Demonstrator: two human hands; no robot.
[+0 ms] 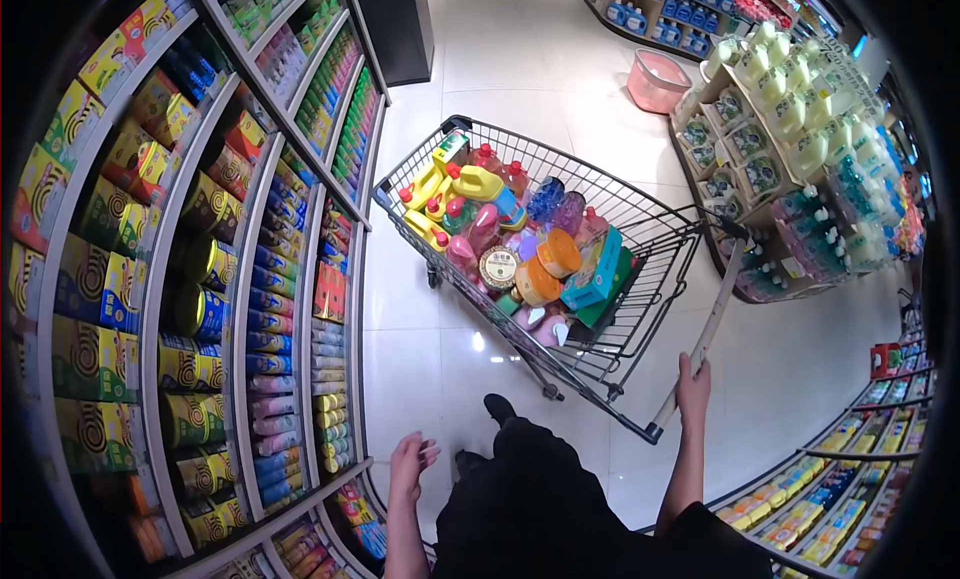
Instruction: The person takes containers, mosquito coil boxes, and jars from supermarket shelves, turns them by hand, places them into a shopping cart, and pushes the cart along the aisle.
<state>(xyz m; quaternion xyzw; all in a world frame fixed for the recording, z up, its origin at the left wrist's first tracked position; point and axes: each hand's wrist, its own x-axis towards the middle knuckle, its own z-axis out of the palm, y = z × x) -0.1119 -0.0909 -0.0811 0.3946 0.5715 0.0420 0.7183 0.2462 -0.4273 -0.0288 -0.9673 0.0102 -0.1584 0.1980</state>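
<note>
My right hand is wrapped round the handle bar of a wire shopping cart, close to the bar's near end. Away from the cart, my left hand hangs low beside my leg, fingers loosely bent and apart, holding nothing. In the cart lie yellow bottles with red caps, pink bottles, a purple bottle, orange jars, a round tub and a teal box. The bottom of the pile is hidden.
Tall shelves packed with boxes and bottles line the left. On the right stands a display of jugs, with a pink bin beside it. A dark cabinet is at the back. Low shelves curve behind on the right.
</note>
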